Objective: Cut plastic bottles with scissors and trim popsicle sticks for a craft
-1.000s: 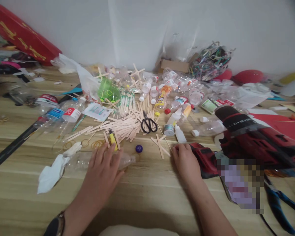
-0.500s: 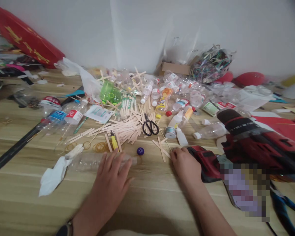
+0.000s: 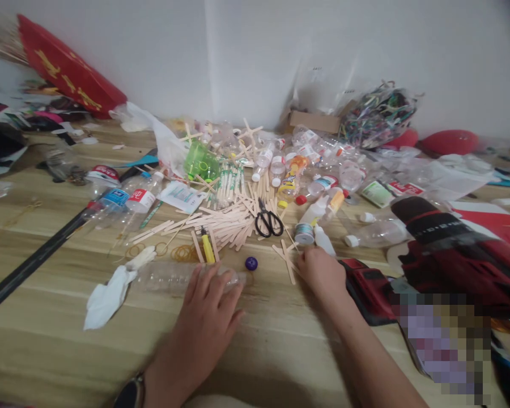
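My left hand (image 3: 210, 303) lies with fingers spread over a clear plastic bottle (image 3: 164, 276) on its side. Bent round into a closed grip, my right hand (image 3: 323, 277) is at the end of a thin wooden stick (image 3: 292, 241); its fingertips are partly hidden. Just left of it, flat wooden craft sticks (image 3: 288, 262) lie crossed. A purple bottle cap (image 3: 251, 263) sits between my hands. Beyond the left fingers lies a yellow-handled tool (image 3: 207, 247). Black-handled scissors (image 3: 268, 220) rest on the loose craft sticks (image 3: 233, 218).
A red and black power drill (image 3: 454, 255) stands at the right, close to my right forearm. White gloves (image 3: 110, 297) lie left of the bottle, near rubber bands (image 3: 187, 253). Several plastic bottles (image 3: 376, 233) spread across the back, with a green bottle (image 3: 200, 163) among them.
The view has shifted, so most things sit a little further right. My right hand has moved slightly forward over the table. My left hand still rests on the bottle.
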Tool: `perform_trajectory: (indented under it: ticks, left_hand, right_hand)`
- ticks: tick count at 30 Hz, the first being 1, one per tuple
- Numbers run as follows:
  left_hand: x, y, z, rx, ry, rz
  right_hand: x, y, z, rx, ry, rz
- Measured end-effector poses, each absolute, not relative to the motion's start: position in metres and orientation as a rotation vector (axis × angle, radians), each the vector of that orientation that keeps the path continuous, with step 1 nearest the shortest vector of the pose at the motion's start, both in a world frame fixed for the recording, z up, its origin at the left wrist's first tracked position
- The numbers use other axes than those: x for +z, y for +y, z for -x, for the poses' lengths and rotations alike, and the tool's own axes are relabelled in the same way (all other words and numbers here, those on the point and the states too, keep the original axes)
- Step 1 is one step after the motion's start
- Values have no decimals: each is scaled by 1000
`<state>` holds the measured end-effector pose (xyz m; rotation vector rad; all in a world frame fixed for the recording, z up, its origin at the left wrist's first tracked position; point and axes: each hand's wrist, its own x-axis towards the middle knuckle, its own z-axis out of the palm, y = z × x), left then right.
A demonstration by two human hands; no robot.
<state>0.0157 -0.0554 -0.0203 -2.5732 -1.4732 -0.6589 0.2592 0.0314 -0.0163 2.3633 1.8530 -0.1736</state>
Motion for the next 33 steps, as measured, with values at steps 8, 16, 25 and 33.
perform_trajectory:
  ticks: [8, 16, 25, 33]
  left_hand:
    - [-14, -49, -4, -523, -1658, 2568]
    - [-18, -46, -9, -448, -1702, 2546]
    - [21, -10, -6, -150, -1762, 2654]
    - [24, 87, 14, 130, -1886, 2558]
  right_hand:
    - [-2, 24, -265, -77, 1887, -2420]
    - [12, 3, -237, -189, 2450, -2092]
    - [-18, -4, -262, -812, 2557, -2339]
    - [-33, -6, -274, -714, 2407, -2572]
